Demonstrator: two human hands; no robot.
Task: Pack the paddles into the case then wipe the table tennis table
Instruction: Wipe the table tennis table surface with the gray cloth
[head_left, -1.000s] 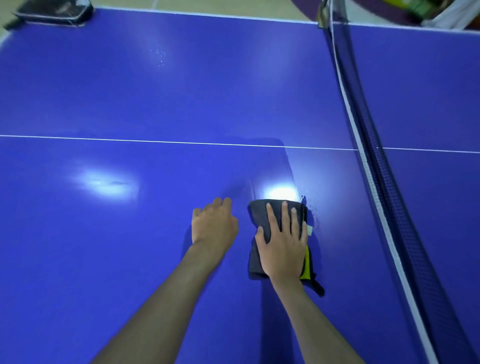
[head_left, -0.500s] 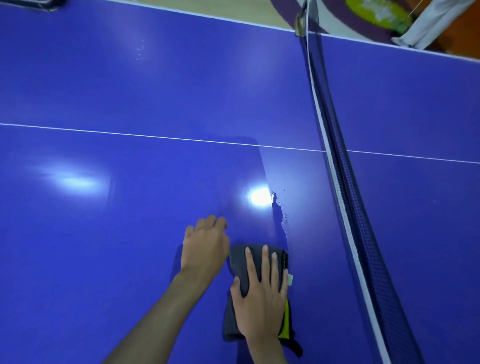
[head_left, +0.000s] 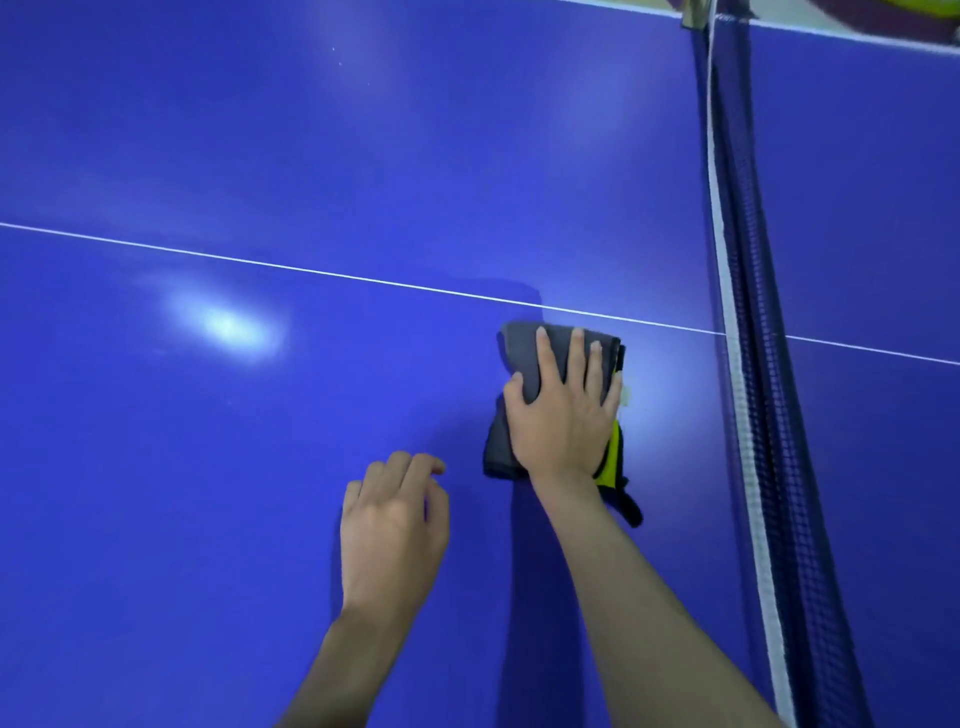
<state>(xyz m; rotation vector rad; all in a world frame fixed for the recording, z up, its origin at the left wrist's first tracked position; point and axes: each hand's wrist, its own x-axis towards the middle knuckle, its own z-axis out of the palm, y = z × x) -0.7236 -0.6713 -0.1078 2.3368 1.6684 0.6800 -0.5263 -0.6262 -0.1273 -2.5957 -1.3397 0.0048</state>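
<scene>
Since the earlier frame, the folded grey cloth (head_left: 524, 364) has been pushed up to the white centre line (head_left: 311, 271) by the flat, open right hand (head_left: 563, 415), the left hand (head_left: 392, 525) rests loosely open on the blue table tennis table (head_left: 260, 130), wiping is judged underway, and unwiped surface is to be covered next.

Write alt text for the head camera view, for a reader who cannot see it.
A person's right hand presses a folded grey cloth flat on a blue table tennis table, just short of its white centre line and beside the net. The left hand rests on the table nearby, holding nothing.
</scene>
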